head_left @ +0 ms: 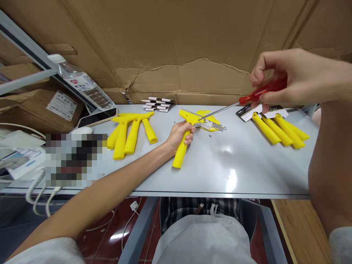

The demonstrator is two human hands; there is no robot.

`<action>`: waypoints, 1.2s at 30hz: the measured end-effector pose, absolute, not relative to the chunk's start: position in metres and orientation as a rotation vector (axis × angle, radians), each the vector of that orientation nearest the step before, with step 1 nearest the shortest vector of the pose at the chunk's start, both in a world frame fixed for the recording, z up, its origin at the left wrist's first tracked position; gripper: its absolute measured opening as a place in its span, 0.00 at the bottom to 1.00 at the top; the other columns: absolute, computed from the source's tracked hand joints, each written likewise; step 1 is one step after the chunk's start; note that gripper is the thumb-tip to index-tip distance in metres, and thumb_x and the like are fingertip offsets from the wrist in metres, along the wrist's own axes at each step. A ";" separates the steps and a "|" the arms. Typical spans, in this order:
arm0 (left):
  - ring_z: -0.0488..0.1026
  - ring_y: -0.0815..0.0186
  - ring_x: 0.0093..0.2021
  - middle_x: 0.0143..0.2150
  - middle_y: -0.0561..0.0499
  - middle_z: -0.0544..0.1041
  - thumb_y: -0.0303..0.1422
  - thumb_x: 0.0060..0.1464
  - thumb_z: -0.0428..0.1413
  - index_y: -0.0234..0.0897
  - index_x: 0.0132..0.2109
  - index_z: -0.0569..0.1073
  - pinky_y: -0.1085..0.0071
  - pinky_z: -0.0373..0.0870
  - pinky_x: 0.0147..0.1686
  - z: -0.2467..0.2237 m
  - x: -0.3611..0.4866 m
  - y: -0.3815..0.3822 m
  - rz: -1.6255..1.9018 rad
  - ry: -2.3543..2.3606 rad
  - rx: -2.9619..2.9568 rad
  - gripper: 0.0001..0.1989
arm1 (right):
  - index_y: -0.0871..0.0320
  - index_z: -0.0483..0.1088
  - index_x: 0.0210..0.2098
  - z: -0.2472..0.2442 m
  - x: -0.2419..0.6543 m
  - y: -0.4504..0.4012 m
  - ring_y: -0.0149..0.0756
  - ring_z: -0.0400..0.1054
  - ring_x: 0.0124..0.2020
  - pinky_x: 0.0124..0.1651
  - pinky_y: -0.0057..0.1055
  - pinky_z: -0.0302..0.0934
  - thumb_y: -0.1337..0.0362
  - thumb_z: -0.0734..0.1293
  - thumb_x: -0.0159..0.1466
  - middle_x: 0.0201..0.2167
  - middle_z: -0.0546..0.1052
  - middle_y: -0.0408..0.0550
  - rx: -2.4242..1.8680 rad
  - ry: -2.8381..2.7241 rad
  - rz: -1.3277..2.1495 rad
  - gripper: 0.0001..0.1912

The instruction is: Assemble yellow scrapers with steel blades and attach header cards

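Grey-white glossy tabletop (209, 179), glare near the middle of its front edge. Brown cardboard (178, 36) stands creased along the back edge. Metal frame (22, 35) slants at the left; below the front edge, dark red tiled floor (110, 244) with white cable, and a wood-grain surface (302, 227) lower right.

My left hand (180, 137) has its fingers wrapped around the neck of a yellow T-shaped tool (179, 156), which lies at the middle of the tabletop, head toward the back edge. My right hand (291, 77), raised above the right part, has its fingers closed on the red handle of a screwdriver (220, 111); the shaft slants down-left, tip at the tool's head. Small screws (210, 136) and metal blades (216, 126) lie by the head.

Left of me: yellow T-shaped handles (132, 137), bunched. Toward the right corner: yellow handles with cards (290, 134), cards black and white, print too small to read. Folded cards (158, 104) near the back edge.

Left side: clear bottle (82, 82), white cap, label with a red mark, wording illegible; dark-screened phone (97, 118) beneath it. Brown carton (33, 110) bears a white label (62, 105), its dark marks unreadable.
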State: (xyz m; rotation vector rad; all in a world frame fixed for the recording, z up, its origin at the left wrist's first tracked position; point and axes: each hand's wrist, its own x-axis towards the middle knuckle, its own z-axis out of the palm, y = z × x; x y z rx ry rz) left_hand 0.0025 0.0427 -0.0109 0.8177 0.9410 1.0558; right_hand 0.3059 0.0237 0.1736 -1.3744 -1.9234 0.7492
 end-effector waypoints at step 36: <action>0.51 0.79 0.12 0.17 0.62 0.57 0.27 0.53 0.57 0.38 0.30 0.64 0.85 0.47 0.10 -0.014 -0.007 0.054 0.907 0.855 0.534 0.07 | 0.47 0.79 0.50 0.172 0.312 0.021 0.30 0.72 0.31 0.24 0.23 0.54 0.36 0.75 0.62 0.34 0.79 0.37 -1.258 -2.356 -0.445 0.27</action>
